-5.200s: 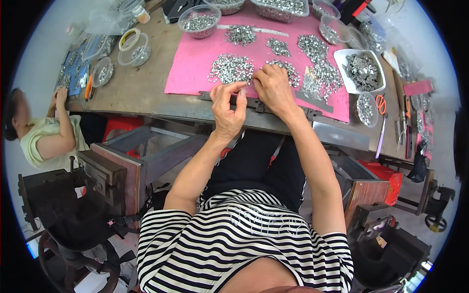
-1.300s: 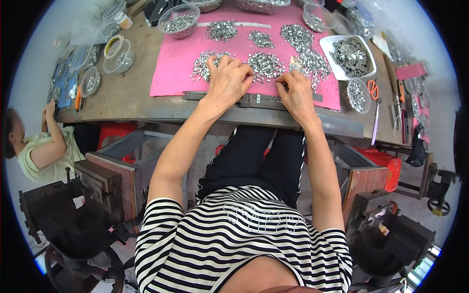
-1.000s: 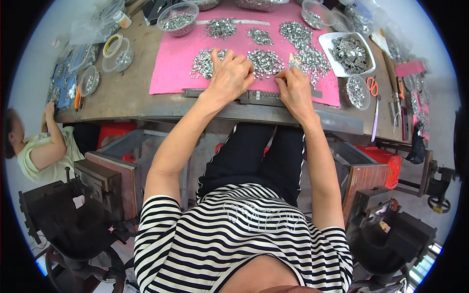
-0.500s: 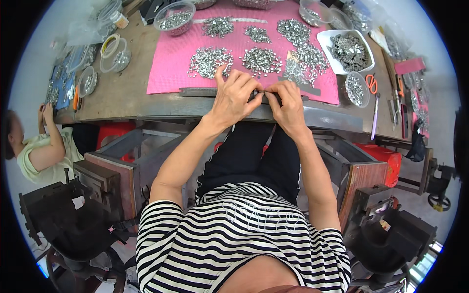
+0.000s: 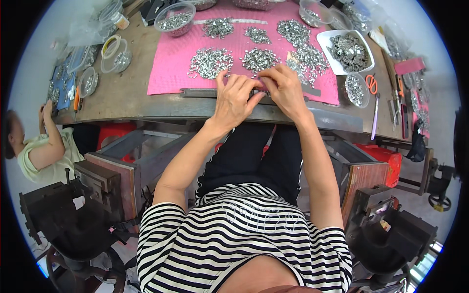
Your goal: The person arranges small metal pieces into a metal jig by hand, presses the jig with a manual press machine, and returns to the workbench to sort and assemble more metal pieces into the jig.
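Observation:
My left hand (image 5: 233, 99) is closed at the near edge of the pink mat (image 5: 168, 80), over a dark metal bar (image 5: 198, 93). Its thumb and fingertips come together around a small dark piece that I cannot make out. Just beside it, my right hand (image 5: 286, 92) is bent, with thumb and forefinger drawn together near the left fingertips; anything between them is too small to tell. Beyond the right fingers lies a pile of small silvery metal pieces (image 5: 261, 59). Another pile (image 5: 211, 62) spreads on the mat past my left hand.
A white tray of metal parts (image 5: 370, 58), a clear tub (image 5: 355, 90) and orange-handled scissors (image 5: 372, 84) are at the right. Clear tubs (image 5: 174, 19) stand at the back left. Black vises (image 5: 68, 205) flank me below. A person (image 5: 46, 149) sits at the far left.
My right hand has moved up and slightly left, away from the left fingertips toward the middle pile. The left hand stays at the mat's edge, barely shifted.

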`<state>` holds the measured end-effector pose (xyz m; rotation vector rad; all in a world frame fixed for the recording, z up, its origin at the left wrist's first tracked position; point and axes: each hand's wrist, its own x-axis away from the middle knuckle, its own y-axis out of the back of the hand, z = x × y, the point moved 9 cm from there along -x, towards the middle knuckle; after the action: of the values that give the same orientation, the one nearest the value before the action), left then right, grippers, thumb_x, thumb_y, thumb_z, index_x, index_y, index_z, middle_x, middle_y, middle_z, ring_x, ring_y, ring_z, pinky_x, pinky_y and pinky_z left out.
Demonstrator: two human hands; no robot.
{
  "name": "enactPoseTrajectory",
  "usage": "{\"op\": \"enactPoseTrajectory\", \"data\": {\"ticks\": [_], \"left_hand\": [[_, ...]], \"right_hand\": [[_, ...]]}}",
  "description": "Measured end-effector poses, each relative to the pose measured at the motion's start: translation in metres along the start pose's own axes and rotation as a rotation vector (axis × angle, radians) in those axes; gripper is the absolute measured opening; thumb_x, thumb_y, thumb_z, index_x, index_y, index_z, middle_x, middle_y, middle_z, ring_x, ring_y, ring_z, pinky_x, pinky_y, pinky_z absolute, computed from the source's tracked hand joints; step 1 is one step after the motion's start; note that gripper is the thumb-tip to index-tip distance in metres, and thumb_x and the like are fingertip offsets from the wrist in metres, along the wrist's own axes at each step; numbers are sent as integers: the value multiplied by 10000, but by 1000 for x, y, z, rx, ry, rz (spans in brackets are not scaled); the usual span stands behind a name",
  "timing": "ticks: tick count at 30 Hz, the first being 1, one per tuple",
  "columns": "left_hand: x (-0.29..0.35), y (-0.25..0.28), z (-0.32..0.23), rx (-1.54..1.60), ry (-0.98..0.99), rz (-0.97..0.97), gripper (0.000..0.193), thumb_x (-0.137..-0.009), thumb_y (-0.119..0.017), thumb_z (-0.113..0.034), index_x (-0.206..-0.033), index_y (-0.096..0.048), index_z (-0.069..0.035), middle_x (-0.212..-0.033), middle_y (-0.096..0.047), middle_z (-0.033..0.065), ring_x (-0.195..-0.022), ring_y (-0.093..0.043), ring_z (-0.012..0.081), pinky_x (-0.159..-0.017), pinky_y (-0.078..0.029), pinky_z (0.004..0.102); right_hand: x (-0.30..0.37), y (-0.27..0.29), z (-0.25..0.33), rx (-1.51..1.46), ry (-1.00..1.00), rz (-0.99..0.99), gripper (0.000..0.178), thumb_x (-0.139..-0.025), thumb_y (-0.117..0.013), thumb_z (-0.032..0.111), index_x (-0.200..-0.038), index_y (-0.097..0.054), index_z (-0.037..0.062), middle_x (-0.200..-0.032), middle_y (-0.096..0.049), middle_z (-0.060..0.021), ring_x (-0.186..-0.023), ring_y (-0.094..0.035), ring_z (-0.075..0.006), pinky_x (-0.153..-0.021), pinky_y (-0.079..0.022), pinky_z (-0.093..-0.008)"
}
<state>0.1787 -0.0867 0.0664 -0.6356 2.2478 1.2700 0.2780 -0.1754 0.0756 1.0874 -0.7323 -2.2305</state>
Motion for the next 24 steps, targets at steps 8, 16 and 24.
{"op": "enactPoseTrajectory", "data": {"ticks": [8,16,24], "left_hand": [[-10,20,27,-41,110,-52,82,-879,-736,-194,-919,-717,-125,-869,-681,-17,-861,-605,187,-1040,-292,481],[-30,1,41,-128,143,120,156,-835,-771,-278,-883,-738,-133,-834,-653,1,-899,-583,213,-1005,-294,495],[-30,-5,39,-101,127,218,154,-839,-760,-289,-904,-753,-149,-860,-626,19,-954,-577,230,-1052,-267,540]], "right_hand": [[-4,-13,-5,125,11,104,63,-853,-718,93,-913,-702,82,-866,-629,-60,-856,-615,-249,-780,-409,-389],[-4,-17,-3,141,36,113,68,-860,-704,89,-917,-679,64,-873,-616,-78,-862,-615,-267,-793,-409,-393],[6,-5,-4,64,-2,135,81,-861,-684,73,-923,-643,42,-883,-606,-94,-870,-613,-285,-795,-407,-404]]}}
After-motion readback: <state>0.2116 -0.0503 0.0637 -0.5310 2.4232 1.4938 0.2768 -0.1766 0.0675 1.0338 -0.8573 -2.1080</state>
